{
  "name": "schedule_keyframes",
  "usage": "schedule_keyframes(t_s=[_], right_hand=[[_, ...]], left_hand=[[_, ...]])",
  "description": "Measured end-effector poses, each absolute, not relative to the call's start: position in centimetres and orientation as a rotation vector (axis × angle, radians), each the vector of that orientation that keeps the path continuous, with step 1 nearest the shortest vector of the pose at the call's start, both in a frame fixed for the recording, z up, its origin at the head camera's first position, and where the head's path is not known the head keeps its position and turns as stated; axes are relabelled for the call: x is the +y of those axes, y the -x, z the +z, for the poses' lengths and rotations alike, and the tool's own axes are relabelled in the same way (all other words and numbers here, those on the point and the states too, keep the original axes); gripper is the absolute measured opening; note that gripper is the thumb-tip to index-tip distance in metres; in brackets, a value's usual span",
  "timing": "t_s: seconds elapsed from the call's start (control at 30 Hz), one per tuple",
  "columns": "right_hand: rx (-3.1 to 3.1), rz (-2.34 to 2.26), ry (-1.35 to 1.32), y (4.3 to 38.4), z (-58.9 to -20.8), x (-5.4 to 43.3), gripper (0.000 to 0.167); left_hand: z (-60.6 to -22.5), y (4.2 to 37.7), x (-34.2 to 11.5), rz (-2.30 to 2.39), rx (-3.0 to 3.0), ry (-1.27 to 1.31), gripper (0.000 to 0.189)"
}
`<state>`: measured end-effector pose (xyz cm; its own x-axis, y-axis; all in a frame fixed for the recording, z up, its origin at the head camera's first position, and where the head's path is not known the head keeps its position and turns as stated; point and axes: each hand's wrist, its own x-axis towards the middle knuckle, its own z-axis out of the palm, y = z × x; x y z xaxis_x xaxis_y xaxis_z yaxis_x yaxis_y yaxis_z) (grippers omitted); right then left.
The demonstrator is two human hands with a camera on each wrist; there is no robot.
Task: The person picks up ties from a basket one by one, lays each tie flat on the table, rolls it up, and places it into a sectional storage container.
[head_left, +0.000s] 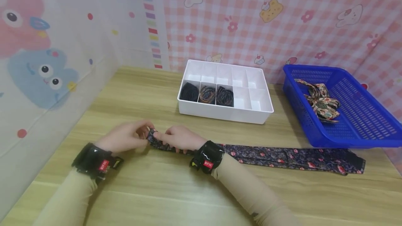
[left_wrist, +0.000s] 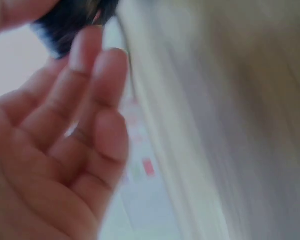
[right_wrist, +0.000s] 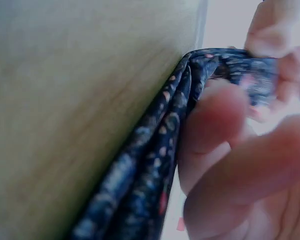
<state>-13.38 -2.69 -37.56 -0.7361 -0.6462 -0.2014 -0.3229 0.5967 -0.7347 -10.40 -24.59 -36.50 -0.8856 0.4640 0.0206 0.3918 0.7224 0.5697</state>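
Observation:
A dark floral necktie (head_left: 263,156) lies stretched across the table, folded lengthwise, its wide end at the right. At the narrow left end, which curls up a little, my left hand (head_left: 124,137) pinches the fabric between thumb and fingers. Just right of that, my right hand (head_left: 182,138) grips the tie with its thumb on top. Seen from the right wrist, the tie (right_wrist: 155,145) bends sharply at the right fingertips, and its end runs to the left hand's fingers (right_wrist: 270,40). In the left wrist view only a blurred dark bit of tie (left_wrist: 72,25) shows.
Behind the hands stands a white divided box (head_left: 224,113); three front-left compartments hold a black roll (head_left: 189,91), a brown-patterned roll (head_left: 207,95) and another dark roll (head_left: 224,96). At right, a blue basket (head_left: 317,133) with patterned cloth (head_left: 325,105) stands close behind the tie's wide end.

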Motion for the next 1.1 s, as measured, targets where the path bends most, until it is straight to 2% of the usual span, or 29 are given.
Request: schedule_keyframes(t_s=[0.13,0.23,0.33,0.47,0.53,0.63,0.7,0.9,1.0,1.1], right_hand=[[2.345,-1.062,0.674,13.6,-37.5,-1.7,0.062],[2.33,-1.065,0.651,13.8,-37.6,-0.5,0.064],[2.333,-1.022,0.65,14.1,-37.8,0.6,0.056],[2.393,-0.947,0.711,14.2,-37.9,1.8,0.04],[2.469,-0.889,0.771,14.1,-37.9,2.2,0.035],[2.622,-0.782,0.855,13.8,-37.6,2.5,0.028],[2.708,-0.684,0.929,13.5,-37.5,2.6,0.026],[2.752,-0.55,1.123,12.9,-37.6,2.0,0.016],[2.723,-0.651,1.121,12.6,-37.5,2.2,0.025],[2.616,-0.844,1.007,12.4,-37.5,2.7,0.042]], left_hand=[[-36.4,10.1,-22.9,1.057,2.746,-0.838,0.051],[-36.6,10.0,-21.6,1.127,2.699,-0.888,0.057],[-37.0,10.0,-20.5,1.07,2.72,-0.943,0.06],[-37.7,10.5,-19.6,0.756,2.838,-1.021,0.067],[-37.8,10.8,-19.3,0.595,2.876,-1.032,0.064],[-37.4,11.4,-18.6,0.479,2.87,-1.038,0.05],[-37.0,11.8,-18.3,0.439,2.85,-1.03,0.042],[-36.0,11.9,-18.3,0.474,2.756,-0.93,0.032],[-35.2,11.8,-18.1,0.537,2.738,-0.931,0.029],[-34.5,11.5,-17.9,0.587,2.752,-0.993,0.029]])
